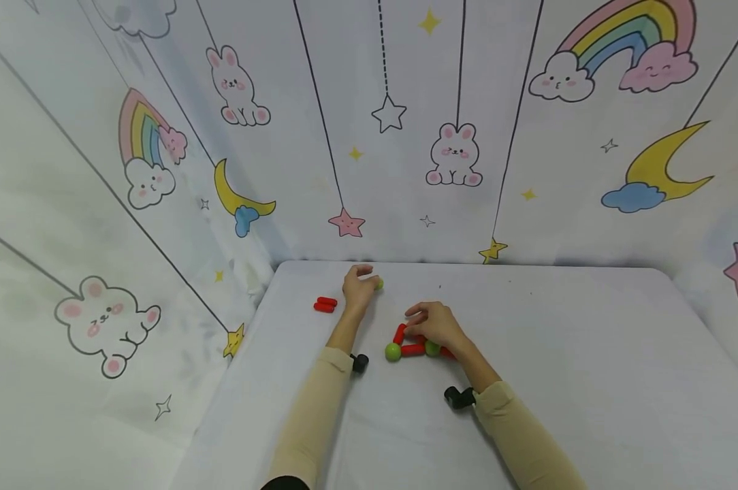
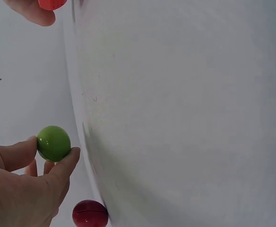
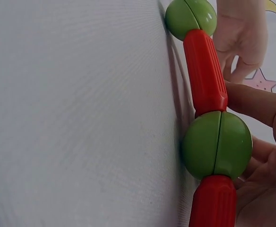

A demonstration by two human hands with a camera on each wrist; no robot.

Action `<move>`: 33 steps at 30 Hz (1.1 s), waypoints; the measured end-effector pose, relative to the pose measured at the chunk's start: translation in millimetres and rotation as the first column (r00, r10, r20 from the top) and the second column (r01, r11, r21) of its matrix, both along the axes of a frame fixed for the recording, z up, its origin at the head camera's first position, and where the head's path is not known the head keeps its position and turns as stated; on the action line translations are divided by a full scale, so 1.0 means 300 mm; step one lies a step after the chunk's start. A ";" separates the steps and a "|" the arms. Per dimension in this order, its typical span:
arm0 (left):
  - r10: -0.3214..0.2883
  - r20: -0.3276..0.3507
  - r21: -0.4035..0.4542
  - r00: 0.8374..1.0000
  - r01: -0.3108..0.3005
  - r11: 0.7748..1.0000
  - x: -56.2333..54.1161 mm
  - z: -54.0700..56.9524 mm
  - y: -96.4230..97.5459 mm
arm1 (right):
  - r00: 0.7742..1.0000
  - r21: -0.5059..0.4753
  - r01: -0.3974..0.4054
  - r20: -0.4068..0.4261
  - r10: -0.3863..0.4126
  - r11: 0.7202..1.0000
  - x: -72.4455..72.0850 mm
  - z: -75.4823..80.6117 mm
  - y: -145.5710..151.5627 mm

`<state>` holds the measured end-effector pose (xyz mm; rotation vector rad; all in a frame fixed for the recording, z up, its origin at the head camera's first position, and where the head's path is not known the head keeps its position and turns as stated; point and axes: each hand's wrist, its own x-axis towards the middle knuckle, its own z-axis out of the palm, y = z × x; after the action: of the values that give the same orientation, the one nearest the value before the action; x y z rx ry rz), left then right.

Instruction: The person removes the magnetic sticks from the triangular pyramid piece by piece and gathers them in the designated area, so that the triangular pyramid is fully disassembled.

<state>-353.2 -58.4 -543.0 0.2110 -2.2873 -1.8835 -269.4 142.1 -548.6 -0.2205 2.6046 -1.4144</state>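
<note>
My left hand (image 1: pixel 358 289) pinches a green ball (image 2: pixel 54 143) between thumb and finger near the table's far edge. My right hand (image 1: pixel 438 323) hovers low over a joined frame of red ribbed rods and green balls. Its fingers are loosely bent, one close behind a red rod (image 3: pixel 205 71); whether they touch is partly hidden. One green ball (image 1: pixel 393 352) forms the frame's left corner. Another green ball (image 3: pixel 217 145) lies by the right hand, with a red rod (image 3: pixel 213 201) beyond it. The hand covers part of the frame.
Two loose red rods (image 1: pixel 325 304) lie side by side left of my left hand. The white table (image 1: pixel 589 354) meets a cloth backdrop (image 1: pixel 320 136) printed with bunnies, stars and rainbows. A black wrist camera (image 1: pixel 459 397) sits on the right wrist.
</note>
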 end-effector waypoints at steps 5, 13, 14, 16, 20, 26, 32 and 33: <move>0.006 0.006 -0.043 1.000 -0.005 0.999 -0.013 -0.003 0.000 | 1.000 0.003 -0.003 0.001 0.003 1.000 0.001 -0.001 0.000; -0.022 -0.006 -0.074 1.000 0.022 0.997 -0.024 -0.018 0.002 | 1.000 -0.002 0.003 0.025 -0.003 1.000 0.007 0.007 -0.007; -0.026 -0.015 -0.085 1.000 0.025 0.996 -0.024 -0.019 0.003 | 1.000 -0.004 0.005 0.026 -0.005 1.000 0.008 0.008 -0.007; -0.039 -0.034 -0.104 0.999 0.035 0.994 -0.023 -0.019 0.004 | 1.000 -0.008 0.010 0.029 -0.009 1.000 0.010 0.010 -0.007; -0.062 -0.056 -0.130 0.997 0.054 0.990 -0.020 -0.018 0.003 | 1.000 -0.007 0.014 0.028 -0.013 1.000 0.010 0.009 -0.005; -0.071 -0.066 -0.147 0.995 0.060 0.987 -0.021 -0.022 0.001 | 1.000 -0.001 0.011 0.025 -0.011 1.000 0.010 0.005 -0.006; -0.054 -0.070 -0.168 0.996 0.041 0.985 -0.014 -0.008 -0.008 | 1.000 0.009 0.008 0.010 -0.008 1.000 0.014 0.011 -0.008; -0.052 -0.075 -0.163 0.996 0.039 0.986 -0.011 -0.003 -0.010 | 1.000 0.012 0.008 0.007 -0.008 1.000 0.015 0.014 -0.008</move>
<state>-356.5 -61.5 -543.8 0.0620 -2.3944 -1.6834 -264.8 139.7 -544.5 -0.2033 2.6099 -1.3995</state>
